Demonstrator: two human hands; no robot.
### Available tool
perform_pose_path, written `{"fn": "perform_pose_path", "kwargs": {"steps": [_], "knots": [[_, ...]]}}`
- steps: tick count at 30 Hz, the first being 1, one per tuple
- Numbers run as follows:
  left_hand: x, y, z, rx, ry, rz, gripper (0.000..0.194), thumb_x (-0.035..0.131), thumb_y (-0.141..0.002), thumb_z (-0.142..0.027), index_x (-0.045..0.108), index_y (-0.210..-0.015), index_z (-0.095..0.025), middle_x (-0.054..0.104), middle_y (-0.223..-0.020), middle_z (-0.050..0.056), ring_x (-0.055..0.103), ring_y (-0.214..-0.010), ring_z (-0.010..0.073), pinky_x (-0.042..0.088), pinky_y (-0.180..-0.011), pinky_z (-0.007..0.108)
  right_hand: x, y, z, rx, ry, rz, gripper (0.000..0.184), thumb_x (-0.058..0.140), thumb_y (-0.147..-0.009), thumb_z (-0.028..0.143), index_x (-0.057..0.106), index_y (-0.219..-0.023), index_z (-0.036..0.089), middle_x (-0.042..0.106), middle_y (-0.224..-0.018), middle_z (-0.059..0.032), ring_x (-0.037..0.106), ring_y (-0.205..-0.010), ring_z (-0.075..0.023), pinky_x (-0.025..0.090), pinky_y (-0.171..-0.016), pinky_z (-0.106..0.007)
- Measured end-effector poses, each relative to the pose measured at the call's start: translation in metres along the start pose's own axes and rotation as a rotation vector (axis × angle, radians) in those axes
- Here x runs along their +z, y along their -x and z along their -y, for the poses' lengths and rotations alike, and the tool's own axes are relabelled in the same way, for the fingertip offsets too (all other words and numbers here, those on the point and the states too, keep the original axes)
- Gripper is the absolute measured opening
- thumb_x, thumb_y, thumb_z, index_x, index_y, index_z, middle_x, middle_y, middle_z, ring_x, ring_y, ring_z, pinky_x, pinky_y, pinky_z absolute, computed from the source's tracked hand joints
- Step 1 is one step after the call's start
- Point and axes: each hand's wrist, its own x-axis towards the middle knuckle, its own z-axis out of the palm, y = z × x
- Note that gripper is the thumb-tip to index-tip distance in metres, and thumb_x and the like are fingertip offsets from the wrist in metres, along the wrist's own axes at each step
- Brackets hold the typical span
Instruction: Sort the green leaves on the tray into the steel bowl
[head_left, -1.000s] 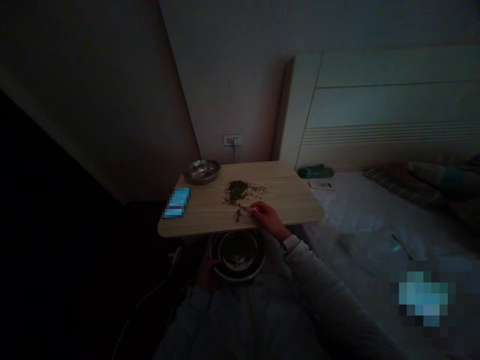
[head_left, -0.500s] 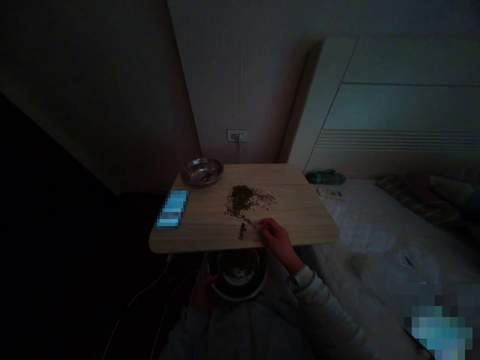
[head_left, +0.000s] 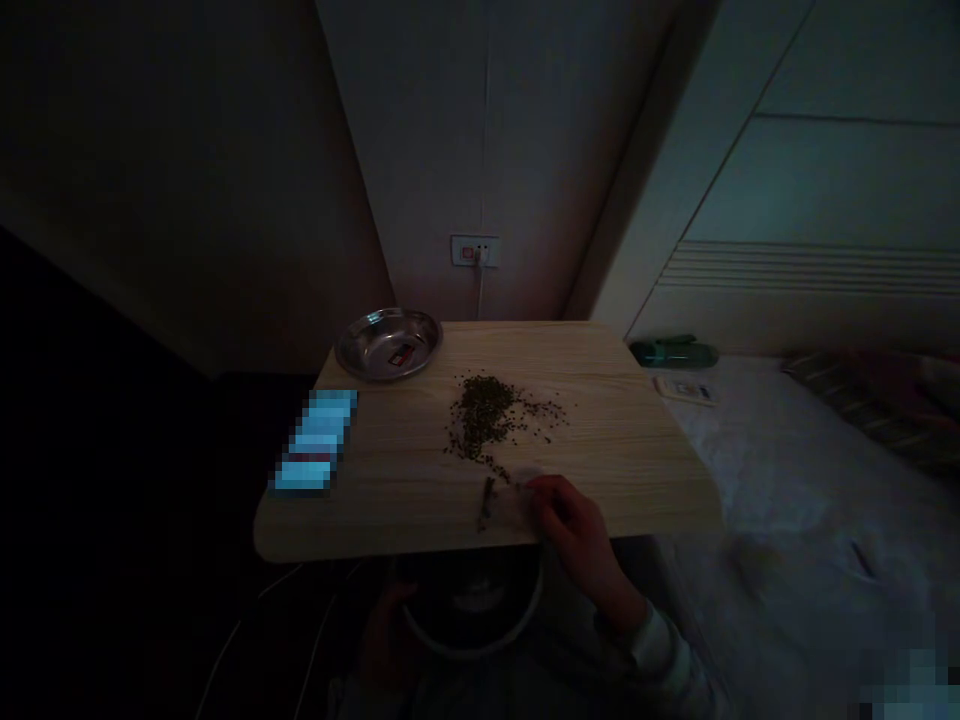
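Observation:
In dim light, a pile of small dark green beans or seeds [head_left: 484,410] lies on the wooden tabletop [head_left: 405,480], with stray ones scattered to its right. A short line of dark bits [head_left: 487,503] sits near the front edge. Just right of that line is my right hand [head_left: 574,535], thumb and fingers pinched together at the table surface; whatever is between the fingertips is too small to make out. Below the table edge, my left hand [head_left: 390,625] grips the left rim of a round bowl [head_left: 472,652] on my lap. The bowl's inside is mostly dark.
A shiny metal bowl [head_left: 390,345] stands at the table's back left, and a lit phone [head_left: 315,440] lies at its left edge. Right of the table is a bed [head_left: 780,480] with a green bottle [head_left: 679,352] and a remote [head_left: 685,390]. White cables hang at lower left.
The view has tilted and come nearer to the table, so most things sit larger in frame. My right hand stays pinched by the dark bits; my left still holds the bowl.

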Motion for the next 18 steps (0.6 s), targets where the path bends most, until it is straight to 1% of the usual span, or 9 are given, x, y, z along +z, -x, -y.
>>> {"fn": "perform_pose_path", "kwargs": {"steps": [2, 4, 6, 9, 10, 11, 13, 16, 18], "knots": [[0.014, 0.003, -0.007, -0.063, -0.019, -0.056, 0.015, 0.063, -0.061, -0.013, 0.066, -0.056, -0.027, 0.071, -0.061, 0.002, 0.064, -0.102, 0.0336, 0.047, -0.090, 0.046, 0.000, 0.001, 0.000, -0.010, 0.016, 0.011, 0.019, 0.052, -0.077, 0.031, 0.064, -0.087, 0.021, 0.060, -0.064, -0.0007, 0.053, -0.058, -0.0144, 0.041, -0.053, -0.025], [0.029, 0.009, -0.015, -0.105, -0.030, -0.066, 0.015, 0.062, -0.062, -0.013, 0.065, -0.055, -0.027, 0.072, -0.065, 0.004, 0.064, -0.102, 0.0332, 0.048, -0.090, 0.045, 0.000, 0.002, 0.001, -0.005, 0.014, 0.019, 0.018, 0.052, -0.078, 0.031, 0.065, -0.087, 0.021, 0.061, -0.066, -0.0012, 0.054, -0.059, -0.0147, 0.043, -0.054, -0.025], [0.044, 0.016, -0.022, -0.109, -0.031, -0.072, 0.017, 0.062, -0.060, -0.011, 0.065, -0.054, -0.026, 0.073, -0.067, 0.003, 0.065, -0.100, 0.0317, 0.048, -0.090, 0.042, -0.001, 0.002, 0.001, 0.010, 0.006, 0.027, 0.019, 0.052, -0.078, 0.031, 0.065, -0.087, 0.021, 0.062, -0.066, -0.0014, 0.055, -0.059, -0.0148, 0.043, -0.054, -0.025], [0.059, 0.029, -0.027, -0.188, -0.060, -0.057, 0.013, 0.061, -0.059, -0.010, 0.066, -0.054, -0.022, 0.071, -0.062, 0.005, 0.066, -0.097, 0.0344, 0.048, -0.088, 0.045, -0.002, 0.002, 0.003, 0.025, 0.002, 0.033, 0.019, 0.051, -0.079, 0.031, 0.065, -0.087, 0.021, 0.062, -0.065, -0.0016, 0.056, -0.058, -0.0149, 0.044, -0.052, -0.025], [0.062, 0.033, -0.027, -0.179, -0.049, -0.049, 0.014, 0.061, -0.057, -0.009, 0.067, -0.055, -0.022, 0.072, -0.063, 0.005, 0.066, -0.097, 0.0343, 0.048, -0.088, 0.045, -0.002, 0.002, 0.003, 0.024, 0.003, 0.026, 0.019, 0.051, -0.079, 0.031, 0.065, -0.087, 0.021, 0.063, -0.065, -0.0018, 0.057, -0.058, -0.0149, 0.044, -0.052, -0.024], [0.064, 0.037, -0.026, -0.156, -0.038, -0.041, 0.015, 0.061, -0.056, -0.009, 0.068, -0.057, -0.021, 0.072, -0.065, 0.005, 0.066, -0.095, 0.0343, 0.049, -0.087, 0.045, -0.002, 0.001, 0.004, 0.020, 0.006, 0.016, 0.019, 0.052, -0.078, 0.031, 0.065, -0.087, 0.021, 0.064, -0.066, -0.0022, 0.058, -0.058, -0.0150, 0.045, -0.052, -0.024], [0.064, 0.042, -0.022, -0.196, -0.061, -0.013, 0.013, 0.062, -0.055, -0.009, 0.069, -0.057, -0.019, 0.073, -0.065, 0.007, 0.067, -0.094, 0.0345, 0.049, -0.087, 0.045, -0.003, 0.002, 0.006, 0.003, 0.017, 0.000, 0.018, 0.053, -0.078, 0.030, 0.065, -0.086, 0.020, 0.066, -0.069, -0.0029, 0.060, -0.061, -0.0152, 0.047, -0.054, -0.024], [0.056, 0.046, -0.015, -0.190, -0.082, 0.011, 0.009, 0.065, -0.056, -0.011, 0.069, -0.056, -0.019, 0.073, -0.065, 0.007, 0.068, -0.090, 0.0331, 0.049, -0.086, 0.043, -0.003, 0.007, 0.008, -0.029, 0.040, 0.003, 0.017, 0.053, -0.079, 0.029, 0.066, -0.086, 0.019, 0.067, -0.070, -0.0030, 0.061, -0.063, -0.0149, 0.049, -0.056, -0.024], [0.050, 0.047, -0.012, -0.146, -0.062, 0.001, 0.012, 0.067, -0.054, -0.009, 0.068, -0.054, -0.021, 0.072, -0.063, 0.004, 0.068, -0.088, 0.0314, 0.049, -0.087, 0.040, -0.003, 0.014, 0.009, -0.047, 0.070, 0.007, 0.018, 0.052, -0.081, 0.028, 0.066, -0.088, 0.019, 0.067, -0.070, -0.0030, 0.061, -0.063, -0.0146, 0.050, -0.058, -0.024]]}}
